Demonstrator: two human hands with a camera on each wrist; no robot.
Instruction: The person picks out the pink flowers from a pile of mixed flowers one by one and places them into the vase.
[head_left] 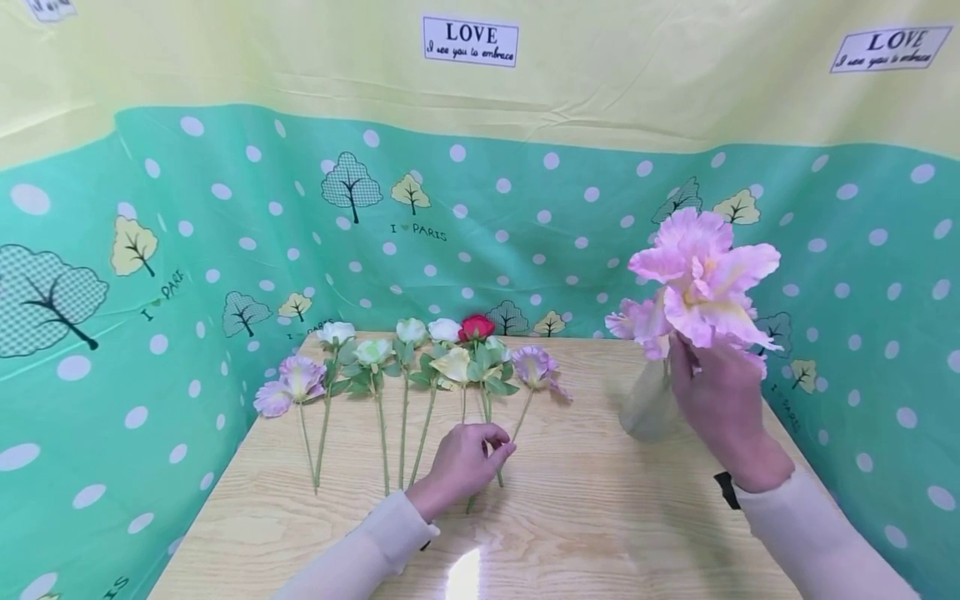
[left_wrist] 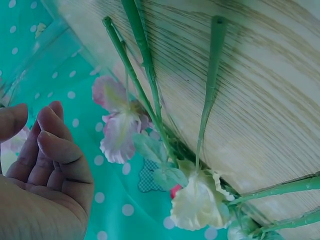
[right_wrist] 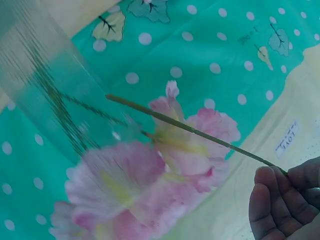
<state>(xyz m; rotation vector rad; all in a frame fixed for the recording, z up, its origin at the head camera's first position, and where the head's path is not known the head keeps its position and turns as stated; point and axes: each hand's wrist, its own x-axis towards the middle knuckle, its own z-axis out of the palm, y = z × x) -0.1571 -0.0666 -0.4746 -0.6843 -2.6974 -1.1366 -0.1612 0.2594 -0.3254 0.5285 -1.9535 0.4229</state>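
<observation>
My right hand [head_left: 723,404] pinches a thin green flower stem [right_wrist: 195,131] between thumb and fingers. Above that hand is a large pink artificial flower [head_left: 701,287]; its bloom lies outside the right wrist view. Other pink flowers [right_wrist: 122,185] stand in a ribbed clear vase [head_left: 647,408], and the held stem's bare end is in the air near the vase mouth. My left hand [head_left: 465,458] hovers over the lower stems of the laid-out flowers. In the left wrist view its fingers [left_wrist: 57,155] are loosely curled with nothing between them.
On the wooden table [head_left: 585,517] lies a row of artificial flowers: purple irises [head_left: 303,379], white and pale green roses [head_left: 372,353], a cream flower [head_left: 452,365] and a red rose [head_left: 476,327]. Behind and beside the table hangs a green dotted cloth [head_left: 517,225].
</observation>
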